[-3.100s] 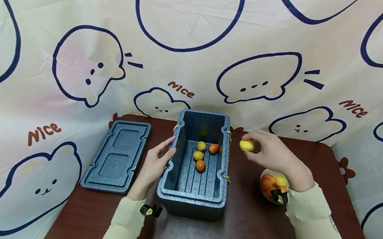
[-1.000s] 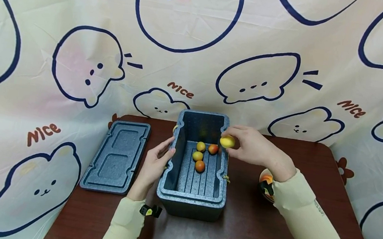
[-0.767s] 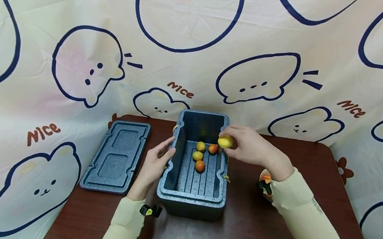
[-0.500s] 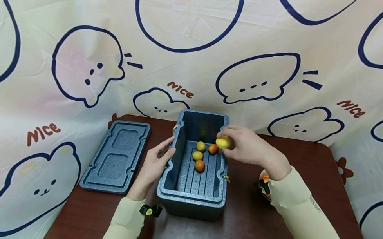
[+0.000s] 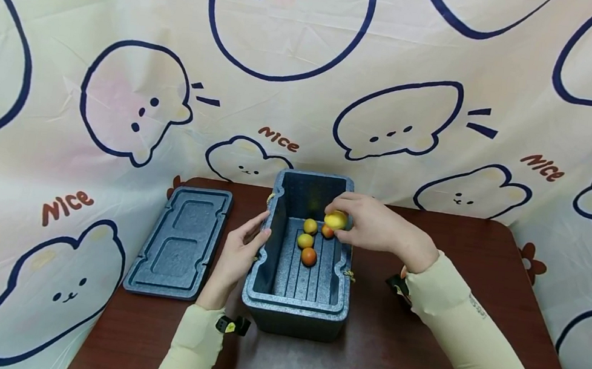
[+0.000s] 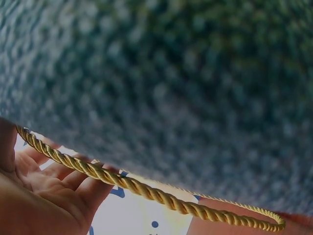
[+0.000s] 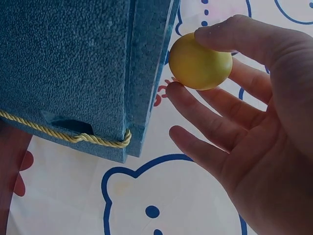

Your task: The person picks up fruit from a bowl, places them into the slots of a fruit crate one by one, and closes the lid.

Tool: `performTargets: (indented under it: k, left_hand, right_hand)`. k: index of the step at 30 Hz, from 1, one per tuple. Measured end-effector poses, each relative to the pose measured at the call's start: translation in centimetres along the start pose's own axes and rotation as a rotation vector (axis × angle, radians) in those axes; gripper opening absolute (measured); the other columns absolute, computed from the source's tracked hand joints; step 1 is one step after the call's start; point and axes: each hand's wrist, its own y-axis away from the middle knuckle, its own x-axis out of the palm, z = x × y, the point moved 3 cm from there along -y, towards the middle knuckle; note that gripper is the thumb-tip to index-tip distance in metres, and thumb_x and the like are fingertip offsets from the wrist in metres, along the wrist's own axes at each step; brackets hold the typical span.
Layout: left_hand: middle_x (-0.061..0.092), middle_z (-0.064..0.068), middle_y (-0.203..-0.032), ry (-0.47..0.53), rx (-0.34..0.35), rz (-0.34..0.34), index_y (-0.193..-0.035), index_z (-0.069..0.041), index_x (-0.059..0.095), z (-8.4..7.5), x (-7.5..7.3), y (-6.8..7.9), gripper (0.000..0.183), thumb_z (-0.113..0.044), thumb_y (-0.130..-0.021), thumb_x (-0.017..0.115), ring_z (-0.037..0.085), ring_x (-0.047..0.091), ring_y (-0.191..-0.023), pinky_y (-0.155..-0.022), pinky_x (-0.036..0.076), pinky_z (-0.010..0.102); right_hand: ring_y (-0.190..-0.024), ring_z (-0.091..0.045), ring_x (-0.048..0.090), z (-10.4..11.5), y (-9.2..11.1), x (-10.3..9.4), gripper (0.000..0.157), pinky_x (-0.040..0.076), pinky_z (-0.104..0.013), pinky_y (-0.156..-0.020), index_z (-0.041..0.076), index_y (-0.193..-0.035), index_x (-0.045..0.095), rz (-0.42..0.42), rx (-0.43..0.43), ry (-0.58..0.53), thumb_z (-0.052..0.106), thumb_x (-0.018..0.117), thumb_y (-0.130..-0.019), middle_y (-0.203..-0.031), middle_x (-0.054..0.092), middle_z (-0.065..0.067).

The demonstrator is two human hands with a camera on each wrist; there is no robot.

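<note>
An open blue-grey foam box (image 5: 296, 302) stands mid-table. My right hand (image 5: 373, 225) pinches a small, smooth yellow fruit (image 5: 335, 219) over the right part of the box's opening. The right wrist view shows the thumb on top of this fruit (image 7: 200, 61) and fingers beneath it. On the ribbed floor lie two yellow fruits (image 5: 305, 241), an orange one (image 5: 308, 256) and a reddish one (image 5: 327, 232), partly covered by the held fruit. With fingers extended, my left hand (image 5: 235, 254) rests against the box's left side.
Left of the box lies its flat lid (image 5: 180, 241). A gold twisted cord (image 7: 78, 137) runs along the box's outside. The bowl of fruit at right is almost wholly hidden behind my right wrist. A cartoon-printed cloth (image 5: 282, 110) hangs behind the brown table (image 5: 365, 350).
My right hand has carried the yellow fruit leftward, from the right of the box across its rim to above the inside. The left hand and the box have stayed put.
</note>
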Motion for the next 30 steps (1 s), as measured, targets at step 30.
performTargets:
  k: [30]
  left_hand:
    - [0.047,0.01,-0.153,0.004,-0.009,-0.007,-0.147,-0.012,0.054,0.2,0.0,0.0,0.044,-0.021,-0.104,0.059,0.023,0.041,-0.142,-0.113,0.036,0.046]
  right_hand:
    - [-0.097,-0.019,0.058,1.0,-2.5,1.8,0.037,0.053,-0.033,-0.088,0.011,-0.126,0.068,0.062,-0.047,-0.007,0.016,0.074,-0.09,-0.125,0.062,-0.002]
